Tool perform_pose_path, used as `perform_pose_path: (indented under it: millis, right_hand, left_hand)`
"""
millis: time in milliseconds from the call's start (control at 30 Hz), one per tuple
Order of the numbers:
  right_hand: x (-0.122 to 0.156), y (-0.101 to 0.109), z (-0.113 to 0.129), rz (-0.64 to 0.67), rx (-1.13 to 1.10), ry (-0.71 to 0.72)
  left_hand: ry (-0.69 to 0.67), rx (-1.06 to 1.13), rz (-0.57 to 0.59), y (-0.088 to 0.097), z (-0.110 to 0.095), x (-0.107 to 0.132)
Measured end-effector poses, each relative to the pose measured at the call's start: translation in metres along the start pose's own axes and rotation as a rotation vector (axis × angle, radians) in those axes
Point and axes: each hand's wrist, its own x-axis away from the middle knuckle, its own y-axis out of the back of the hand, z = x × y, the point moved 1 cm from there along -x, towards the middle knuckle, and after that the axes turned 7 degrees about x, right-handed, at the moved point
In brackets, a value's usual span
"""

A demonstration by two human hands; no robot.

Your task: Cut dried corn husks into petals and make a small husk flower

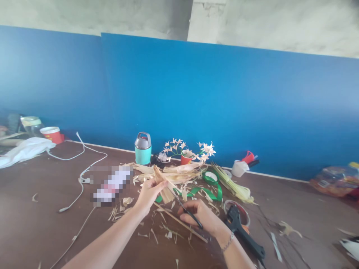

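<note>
My left hand [150, 194] is raised over the brown table [42, 194], its fingers pinched on a strip of dried corn husk [164, 185] that fans downward. To its right, my right hand [200, 215] grips black scissors [186, 211], the blades pointing up-left toward the husk. A pile of dried husks [174, 172] and a loop of green ribbon [211, 186] lie just beyond both hands. Husk scraps [159, 228] and a thin stick [179, 222] lie under them.
A teal-and-grey flask [143, 149], a small red pot of husk flowers [186, 153], a white cup [239, 168] and a bundle of stalks [232, 185] stand near the blue wall. A black glue gun [244, 231] lies at right, white cables [81, 172] at left.
</note>
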Motion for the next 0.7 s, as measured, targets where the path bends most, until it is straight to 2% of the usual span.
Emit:
perform_pose_path:
  millis: [400,700]
  right_hand:
    - [-0.0020,0.0003,-0.0017,-0.066,0.063,0.053]
    - [-0.0033,-0.0001,-0.0001,-0.107,0.097,0.092]
  left_hand:
    - [0.000,-0.007,-0.025,0.0007,-0.0009,0.0009]
    - [-0.021,-0.034,-0.099,0.0018,0.0016,0.0016]
